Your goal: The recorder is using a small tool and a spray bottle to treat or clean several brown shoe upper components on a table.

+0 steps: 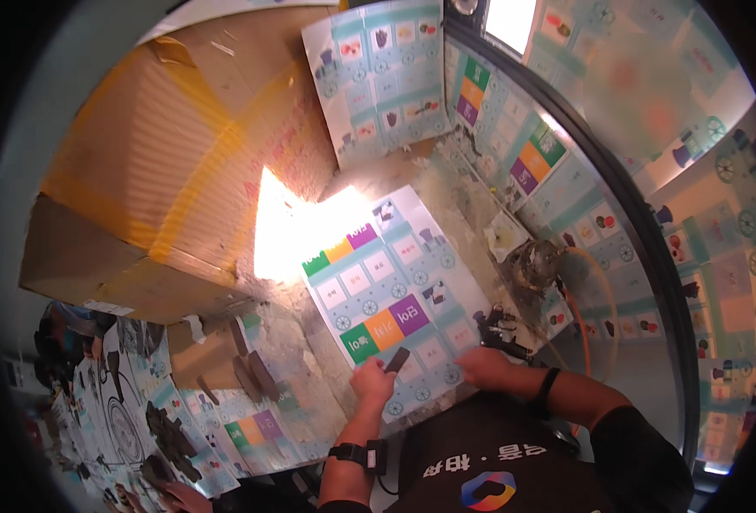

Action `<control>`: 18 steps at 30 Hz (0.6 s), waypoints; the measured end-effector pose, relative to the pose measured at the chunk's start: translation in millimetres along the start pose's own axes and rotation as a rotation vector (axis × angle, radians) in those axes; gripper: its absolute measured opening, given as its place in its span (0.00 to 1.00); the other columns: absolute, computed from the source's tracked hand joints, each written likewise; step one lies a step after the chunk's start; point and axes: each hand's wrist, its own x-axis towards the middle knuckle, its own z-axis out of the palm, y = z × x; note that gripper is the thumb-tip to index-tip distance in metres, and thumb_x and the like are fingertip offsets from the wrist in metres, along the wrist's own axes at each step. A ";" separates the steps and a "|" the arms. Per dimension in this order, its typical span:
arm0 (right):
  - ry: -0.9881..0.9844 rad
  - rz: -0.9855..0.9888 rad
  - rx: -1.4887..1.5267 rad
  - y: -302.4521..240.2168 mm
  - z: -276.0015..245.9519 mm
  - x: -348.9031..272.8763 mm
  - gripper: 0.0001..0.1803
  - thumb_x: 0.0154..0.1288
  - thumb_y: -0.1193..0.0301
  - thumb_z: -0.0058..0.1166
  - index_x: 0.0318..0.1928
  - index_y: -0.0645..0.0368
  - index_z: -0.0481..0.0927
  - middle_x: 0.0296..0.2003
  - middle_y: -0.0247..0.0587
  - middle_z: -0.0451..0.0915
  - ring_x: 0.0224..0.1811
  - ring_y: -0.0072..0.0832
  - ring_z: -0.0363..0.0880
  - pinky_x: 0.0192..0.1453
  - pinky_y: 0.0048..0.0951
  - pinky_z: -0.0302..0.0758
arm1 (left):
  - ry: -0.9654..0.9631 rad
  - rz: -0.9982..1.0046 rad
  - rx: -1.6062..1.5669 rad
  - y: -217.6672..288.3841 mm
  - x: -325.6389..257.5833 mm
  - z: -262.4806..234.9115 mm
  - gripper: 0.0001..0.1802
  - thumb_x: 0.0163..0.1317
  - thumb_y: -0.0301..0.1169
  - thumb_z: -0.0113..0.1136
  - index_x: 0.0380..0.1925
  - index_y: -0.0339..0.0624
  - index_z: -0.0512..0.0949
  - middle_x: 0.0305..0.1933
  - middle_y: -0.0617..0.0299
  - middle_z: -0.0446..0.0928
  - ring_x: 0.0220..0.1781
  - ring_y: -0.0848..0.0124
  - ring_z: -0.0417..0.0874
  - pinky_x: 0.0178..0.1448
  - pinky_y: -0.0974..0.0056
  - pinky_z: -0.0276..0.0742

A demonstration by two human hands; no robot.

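My left hand [373,385] is closed around one end of a small dark grey bar [398,360], which points up and to the right over a printed sheet [399,295]. The sheet has pale blue cart pictures and green, orange and purple blocks, and it lies flat on the worktable. At the sheet's lower right edge is my right hand [486,369], its fingers blurred and partly hidden, so their grip is unclear. Just beyond that hand lies a black tool [504,332] with a handle.
A large cardboard box [164,145] with yellow tape fills the back left. Another printed sheet [378,77] leans upright behind. A dirty metal fitting [539,261] with an orange hose [576,308] stands right. Dark brown curved pieces [256,376] lie left; a co-worker's hand [186,496] shows lower left.
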 end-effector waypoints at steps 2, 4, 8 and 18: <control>0.037 -0.162 -0.018 -15.7 3.0 12.5 0.21 0.60 0.69 0.57 0.55 0.56 0.81 0.41 0.46 0.82 0.47 0.49 0.82 0.49 0.48 0.81 | 0.030 0.017 0.009 0.0 -5.8 3.5 0.19 0.49 0.37 0.78 0.41 0.48 0.84 0.43 0.58 0.86 0.51 0.55 0.84 0.56 0.53 0.79; 0.111 -0.257 0.051 -24.2 19.3 29.1 0.24 0.59 0.70 0.57 0.57 0.58 0.80 0.42 0.46 0.80 0.47 0.48 0.81 0.49 0.47 0.81 | 0.133 0.147 -0.028 -1.2 -12.5 12.2 0.18 0.49 0.33 0.77 0.41 0.47 0.84 0.42 0.58 0.84 0.50 0.54 0.83 0.56 0.52 0.78; 0.268 -0.330 0.146 -41.7 41.8 56.4 0.30 0.57 0.72 0.57 0.62 0.64 0.76 0.45 0.48 0.78 0.48 0.46 0.80 0.50 0.44 0.79 | 0.342 0.281 -0.032 1.9 -26.1 22.3 0.17 0.47 0.28 0.75 0.40 0.43 0.84 0.41 0.52 0.81 0.48 0.49 0.81 0.53 0.48 0.77; 0.278 -0.326 0.069 -46.8 43.5 66.6 0.33 0.55 0.72 0.57 0.65 0.64 0.75 0.47 0.47 0.77 0.49 0.45 0.79 0.50 0.43 0.78 | 0.445 0.271 -0.011 4.4 -26.1 35.2 0.20 0.49 0.35 0.73 0.43 0.47 0.82 0.44 0.57 0.79 0.51 0.53 0.79 0.57 0.48 0.71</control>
